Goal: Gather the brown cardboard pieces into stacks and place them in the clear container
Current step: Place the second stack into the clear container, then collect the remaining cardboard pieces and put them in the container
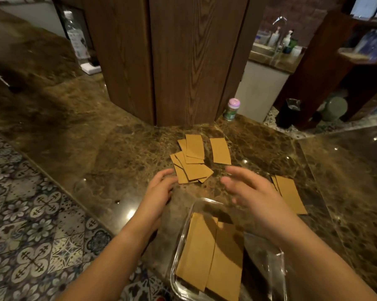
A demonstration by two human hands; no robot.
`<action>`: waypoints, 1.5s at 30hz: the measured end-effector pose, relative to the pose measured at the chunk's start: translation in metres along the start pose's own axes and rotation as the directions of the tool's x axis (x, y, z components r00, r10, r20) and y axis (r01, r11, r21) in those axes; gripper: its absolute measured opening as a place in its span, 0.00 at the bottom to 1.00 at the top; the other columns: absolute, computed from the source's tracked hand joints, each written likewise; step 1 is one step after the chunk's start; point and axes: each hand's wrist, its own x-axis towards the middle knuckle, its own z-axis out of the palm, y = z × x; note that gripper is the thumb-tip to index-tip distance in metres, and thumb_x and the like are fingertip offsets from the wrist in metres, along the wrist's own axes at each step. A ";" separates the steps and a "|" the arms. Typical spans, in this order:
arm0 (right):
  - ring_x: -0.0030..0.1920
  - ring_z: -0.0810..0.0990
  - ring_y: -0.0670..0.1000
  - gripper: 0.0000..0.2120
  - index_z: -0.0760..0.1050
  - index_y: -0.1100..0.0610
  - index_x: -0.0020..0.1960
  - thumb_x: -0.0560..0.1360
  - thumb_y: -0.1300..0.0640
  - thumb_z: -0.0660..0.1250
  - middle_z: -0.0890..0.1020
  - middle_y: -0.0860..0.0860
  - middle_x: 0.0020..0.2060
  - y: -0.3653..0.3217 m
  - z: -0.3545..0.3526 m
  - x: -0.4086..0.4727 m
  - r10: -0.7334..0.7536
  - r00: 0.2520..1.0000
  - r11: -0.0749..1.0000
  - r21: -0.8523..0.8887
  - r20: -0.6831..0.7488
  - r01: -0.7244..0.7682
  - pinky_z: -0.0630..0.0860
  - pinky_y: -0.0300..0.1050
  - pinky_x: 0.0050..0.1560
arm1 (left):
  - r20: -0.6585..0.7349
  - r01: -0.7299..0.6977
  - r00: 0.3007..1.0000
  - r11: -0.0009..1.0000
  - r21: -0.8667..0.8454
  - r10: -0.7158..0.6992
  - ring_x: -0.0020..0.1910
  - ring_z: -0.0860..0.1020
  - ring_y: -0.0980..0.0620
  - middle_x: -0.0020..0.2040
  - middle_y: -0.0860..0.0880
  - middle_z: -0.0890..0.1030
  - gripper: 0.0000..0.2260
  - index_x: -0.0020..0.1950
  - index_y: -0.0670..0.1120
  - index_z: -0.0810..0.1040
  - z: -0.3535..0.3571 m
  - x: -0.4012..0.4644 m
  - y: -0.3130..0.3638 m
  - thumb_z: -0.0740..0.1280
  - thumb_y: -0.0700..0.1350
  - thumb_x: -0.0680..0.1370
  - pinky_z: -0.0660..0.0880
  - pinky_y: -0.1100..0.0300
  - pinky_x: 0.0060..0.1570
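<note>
Both hands are out, empty and spread: left hand (159, 187) has its fingertips right at the near-left edge of the loose cardboard pile (190, 161), right hand (250, 192) hovers open just right of it. The pile lies straight ahead on the counter (118, 153), long axes running away from the person. The left is nearer. The clear container (276, 263) sits behind, already holding pieces.

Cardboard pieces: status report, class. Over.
Left hand and right hand open, empty. Scattered pile between them; some pieces already in clear container. Nothing blocking.
</note>
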 end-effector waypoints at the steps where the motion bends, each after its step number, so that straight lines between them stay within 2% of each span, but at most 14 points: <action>1: 0.57 0.77 0.36 0.17 0.75 0.40 0.68 0.80 0.46 0.67 0.79 0.36 0.59 -0.005 0.003 0.021 -0.034 0.999 0.999 -0.041 -0.003 0.033 0.75 0.42 0.60 | -0.042 0.009 0.999 1.000 -0.022 -0.010 0.43 0.85 0.56 0.43 0.50 0.87 0.09 0.59 0.49 0.78 0.001 0.009 0.004 0.66 0.42 0.79 0.78 0.65 0.38; 5: 0.52 0.78 0.47 0.09 0.80 0.48 0.55 0.80 0.46 0.65 0.82 0.47 0.51 -0.012 0.027 0.114 0.074 0.997 0.977 -0.204 0.020 -0.068 0.77 0.48 0.56 | -0.159 0.033 0.986 0.993 -0.114 -0.051 0.48 0.80 0.52 0.50 0.47 0.82 0.07 0.56 0.48 0.77 0.007 0.041 0.016 0.61 0.43 0.81 0.75 0.58 0.48; 8: 0.47 0.78 0.52 0.20 0.76 0.58 0.62 0.80 0.43 0.64 0.80 0.52 0.48 -0.005 0.046 0.176 0.150 0.988 0.942 -0.297 -0.037 -0.154 0.77 0.52 0.56 | -0.195 0.025 0.979 0.986 -0.168 -0.059 0.46 0.80 0.53 0.49 0.47 0.81 0.07 0.56 0.47 0.76 0.016 0.057 0.022 0.60 0.42 0.82 0.74 0.60 0.42; 11: 0.59 0.80 0.60 0.32 0.73 0.63 0.70 0.79 0.38 0.63 0.81 0.57 0.62 0.000 0.056 0.221 0.153 0.974 0.906 -0.370 -0.165 -0.205 0.74 0.49 0.54 | -0.203 0.014 0.978 0.985 -0.173 -0.050 0.48 0.80 0.52 0.52 0.45 0.81 0.06 0.56 0.47 0.76 0.022 0.071 0.028 0.60 0.42 0.81 0.74 0.60 0.41; 14: 0.60 0.80 0.61 0.40 0.70 0.60 0.72 0.72 0.33 0.69 0.81 0.58 0.64 0.007 0.064 0.247 0.169 0.948 0.886 -0.379 -0.271 -0.267 0.78 0.53 0.57 | -0.192 0.032 0.979 0.985 -0.167 -0.065 0.50 0.79 0.51 0.56 0.43 0.79 0.07 0.58 0.47 0.76 0.022 0.084 0.032 0.60 0.43 0.82 0.75 0.57 0.48; 18: 0.53 0.81 0.58 0.28 0.76 0.56 0.61 0.71 0.38 0.74 0.82 0.54 0.56 0.011 0.067 0.267 0.235 0.949 0.828 -0.468 -0.211 -0.309 0.78 0.49 0.48 | -0.198 0.028 0.979 0.988 -0.151 -0.058 0.52 0.79 0.50 0.57 0.43 0.79 0.08 0.54 0.49 0.78 0.017 0.099 0.035 0.60 0.42 0.82 0.76 0.56 0.46; 22: 0.39 0.75 0.54 0.08 0.72 0.57 0.54 0.83 0.52 0.62 0.75 0.53 0.40 0.005 0.050 0.275 0.249 0.959 0.927 -0.252 -0.136 -0.277 0.72 0.46 0.39 | -0.221 -0.011 0.975 0.987 -0.157 -0.024 0.54 0.79 0.49 0.59 0.43 0.80 0.08 0.53 0.50 0.78 0.018 0.117 0.043 0.60 0.42 0.82 0.77 0.55 0.49; 27: 0.39 0.77 0.51 0.11 0.81 0.55 0.53 0.84 0.53 0.61 0.80 0.54 0.41 -0.011 0.043 0.246 0.130 0.986 0.981 0.132 0.102 -0.143 0.74 0.45 0.41 | 0.011 0.115 0.993 0.931 -0.347 -0.118 0.51 0.83 0.44 0.54 0.41 0.84 0.14 0.63 0.45 0.78 0.033 0.126 0.064 0.64 0.51 0.81 0.81 0.49 0.48; 30: 0.47 0.83 0.54 0.10 0.83 0.56 0.51 0.82 0.52 0.65 0.86 0.53 0.47 -0.015 0.050 0.232 -0.028 0.980 1.000 0.011 0.199 0.026 0.79 0.52 0.51 | 0.220 0.262 0.959 0.858 -0.443 -0.179 0.40 0.86 0.41 0.44 0.40 0.86 0.14 0.54 0.45 0.86 0.036 0.123 0.074 0.69 0.53 0.75 0.81 0.49 0.33; 33: 0.45 0.84 0.53 0.12 0.81 0.55 0.42 0.79 0.48 0.69 0.86 0.51 0.42 -0.013 0.061 0.228 -0.181 0.974 0.943 -0.257 0.136 0.211 0.80 0.58 0.50 | 0.209 0.245 0.964 0.844 -0.476 -0.162 0.43 0.86 0.39 0.47 0.38 0.86 0.12 0.61 0.53 0.80 0.034 0.130 0.066 0.61 0.45 0.81 0.82 0.47 0.34; 37: 0.42 0.83 0.53 0.14 0.75 0.52 0.40 0.76 0.42 0.68 0.84 0.48 0.37 -0.004 0.060 0.238 -0.097 0.990 0.939 -0.340 -0.100 0.058 0.78 0.52 0.45 | 0.122 0.180 0.983 0.802 -0.569 -0.134 0.51 0.84 0.36 0.58 0.37 0.81 0.15 0.65 0.54 0.75 0.016 0.134 0.055 0.55 0.44 0.83 0.81 0.42 0.41; 39: 0.50 0.82 0.55 0.16 0.78 0.52 0.51 0.77 0.40 0.66 0.84 0.52 0.50 0.004 0.057 0.243 -0.033 0.994 0.836 -0.548 -0.109 -0.032 0.76 0.49 0.47 | 0.046 0.139 0.989 0.810 -0.570 -0.137 0.46 0.85 0.38 0.57 0.38 0.81 0.14 0.63 0.54 0.76 0.005 0.135 0.051 0.57 0.43 0.82 0.82 0.42 0.40; 41: 0.60 0.79 0.57 0.31 0.74 0.56 0.66 0.74 0.34 0.67 0.79 0.55 0.63 0.011 0.059 0.245 0.053 0.994 0.692 -0.715 -0.092 -0.103 0.72 0.47 0.47 | 0.023 0.135 0.989 0.834 -0.535 -0.146 0.40 0.85 0.40 0.56 0.38 0.82 0.14 0.63 0.54 0.76 -0.001 0.134 0.048 0.59 0.43 0.81 0.82 0.43 0.39; 45: 0.58 0.80 0.57 0.31 0.75 0.59 0.65 0.73 0.38 0.73 0.81 0.55 0.60 0.012 0.059 0.252 0.175 0.984 0.774 -0.615 -0.026 -0.153 0.74 0.47 0.47 | 0.013 0.157 0.985 0.848 -0.506 -0.174 0.40 0.84 0.40 0.54 0.38 0.82 0.14 0.64 0.54 0.75 0.002 0.130 0.044 0.60 0.43 0.80 0.83 0.45 0.38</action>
